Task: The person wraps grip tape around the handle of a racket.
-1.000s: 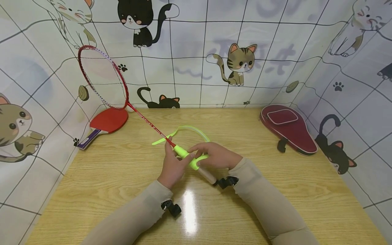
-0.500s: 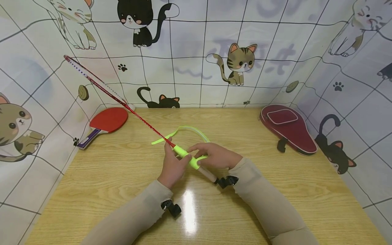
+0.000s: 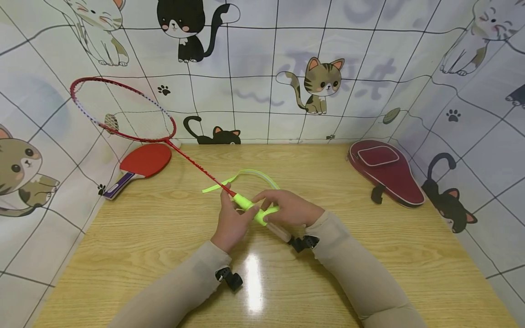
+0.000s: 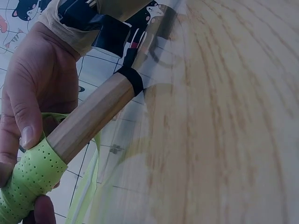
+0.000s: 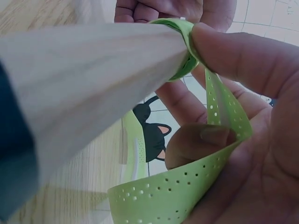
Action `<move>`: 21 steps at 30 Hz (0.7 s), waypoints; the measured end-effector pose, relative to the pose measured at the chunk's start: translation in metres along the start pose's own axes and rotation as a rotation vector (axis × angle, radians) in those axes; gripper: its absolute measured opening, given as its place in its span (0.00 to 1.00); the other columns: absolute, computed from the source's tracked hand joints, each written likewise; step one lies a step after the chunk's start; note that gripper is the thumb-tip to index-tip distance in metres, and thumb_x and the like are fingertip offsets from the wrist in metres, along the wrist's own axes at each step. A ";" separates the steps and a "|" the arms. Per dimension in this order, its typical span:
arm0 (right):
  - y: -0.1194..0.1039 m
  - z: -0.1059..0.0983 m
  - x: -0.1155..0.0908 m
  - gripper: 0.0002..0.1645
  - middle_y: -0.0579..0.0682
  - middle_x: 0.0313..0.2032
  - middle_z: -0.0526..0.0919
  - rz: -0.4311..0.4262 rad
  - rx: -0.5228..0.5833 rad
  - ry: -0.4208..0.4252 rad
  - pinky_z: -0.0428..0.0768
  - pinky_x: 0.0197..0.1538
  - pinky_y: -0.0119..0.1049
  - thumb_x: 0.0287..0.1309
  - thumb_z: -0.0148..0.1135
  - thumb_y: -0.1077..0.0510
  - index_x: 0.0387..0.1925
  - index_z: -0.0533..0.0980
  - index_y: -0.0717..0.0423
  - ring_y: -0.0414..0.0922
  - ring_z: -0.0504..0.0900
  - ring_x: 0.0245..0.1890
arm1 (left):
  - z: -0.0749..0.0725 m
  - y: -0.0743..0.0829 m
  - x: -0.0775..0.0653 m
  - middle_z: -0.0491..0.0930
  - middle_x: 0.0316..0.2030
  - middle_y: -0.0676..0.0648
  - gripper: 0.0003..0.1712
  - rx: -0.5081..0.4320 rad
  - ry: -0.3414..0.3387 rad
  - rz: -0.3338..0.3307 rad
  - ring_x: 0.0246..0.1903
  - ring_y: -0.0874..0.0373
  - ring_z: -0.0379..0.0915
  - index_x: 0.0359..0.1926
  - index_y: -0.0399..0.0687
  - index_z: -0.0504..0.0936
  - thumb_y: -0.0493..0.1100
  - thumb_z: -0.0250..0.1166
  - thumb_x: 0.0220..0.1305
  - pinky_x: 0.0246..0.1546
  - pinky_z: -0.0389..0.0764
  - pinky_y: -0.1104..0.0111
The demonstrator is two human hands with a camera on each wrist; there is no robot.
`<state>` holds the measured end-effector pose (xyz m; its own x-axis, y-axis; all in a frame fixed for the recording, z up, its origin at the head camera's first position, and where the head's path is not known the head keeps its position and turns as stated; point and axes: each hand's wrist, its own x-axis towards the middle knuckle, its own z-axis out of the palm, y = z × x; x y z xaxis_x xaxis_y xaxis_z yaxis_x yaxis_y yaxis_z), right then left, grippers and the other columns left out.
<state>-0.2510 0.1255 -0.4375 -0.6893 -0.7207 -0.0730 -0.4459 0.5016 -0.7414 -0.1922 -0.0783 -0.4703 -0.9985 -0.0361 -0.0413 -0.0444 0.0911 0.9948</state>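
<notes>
Basically, left hand (image 3: 231, 223) has the racket (image 3: 196, 164) gripped at the wrapped part of the handle, thumb one side, fingers the other. Right hand (image 3: 295, 207) pinches the yellow-green grip tape (image 5: 154, 191), thumb pressed where it leaves the handle.

Main risk, I'd say: right thumb eases off, tension drops, last turn springs loose. Right wrist view has the tape folded sharply round a fingertip, so a twist or crease could get laid into the wrap. Pull too hard and the perforated strip might stretch or tear; uneven angle likely leaves gaps or lumps.

Lower handle (image 4: 93, 114) is bare wood down to a black band (image 4: 131, 79). Right wrist camera (image 3: 303, 243) sits close by the butt in the head view; could knock it as the racket turns. Contact: can't tell.

Loose tail (image 3: 258, 172) curves out beyond the hands; could snag or pick up a twist.

Racket head (image 3: 141, 94) sticks out far left, so its weight may roll the handle in the left hand. It overlaps the red paddle (image 3: 146, 161) in view; can't tell the gap, but a swing might clip it. Maroon case (image 3: 381, 168), far right: well apart, low risk.
</notes>
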 end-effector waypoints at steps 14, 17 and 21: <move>0.003 -0.001 -0.001 0.35 0.48 0.55 0.87 -0.006 0.066 -0.021 0.79 0.61 0.51 0.64 0.60 0.68 0.71 0.75 0.46 0.48 0.84 0.59 | 0.002 -0.001 0.001 0.75 0.61 0.28 0.56 -0.042 0.009 0.006 0.50 0.41 0.83 0.83 0.51 0.38 0.34 0.66 0.67 0.49 0.82 0.61; 0.004 0.000 0.000 0.34 0.48 0.56 0.86 0.001 0.047 -0.016 0.79 0.60 0.50 0.65 0.60 0.67 0.71 0.75 0.45 0.47 0.83 0.59 | 0.002 -0.001 0.001 0.73 0.63 0.28 0.56 -0.051 0.003 -0.010 0.51 0.40 0.83 0.83 0.52 0.38 0.33 0.65 0.67 0.49 0.81 0.61; 0.005 0.001 0.000 0.33 0.49 0.56 0.86 0.013 0.033 -0.014 0.79 0.58 0.49 0.67 0.61 0.66 0.72 0.75 0.44 0.47 0.82 0.59 | 0.002 -0.001 0.001 0.71 0.65 0.26 0.56 -0.065 0.002 -0.017 0.52 0.39 0.83 0.82 0.53 0.38 0.32 0.64 0.66 0.48 0.82 0.62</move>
<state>-0.2529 0.1277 -0.4422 -0.6868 -0.7209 -0.0923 -0.4172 0.4951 -0.7621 -0.1933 -0.0762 -0.4712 -0.9975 -0.0391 -0.0585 -0.0595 0.0256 0.9979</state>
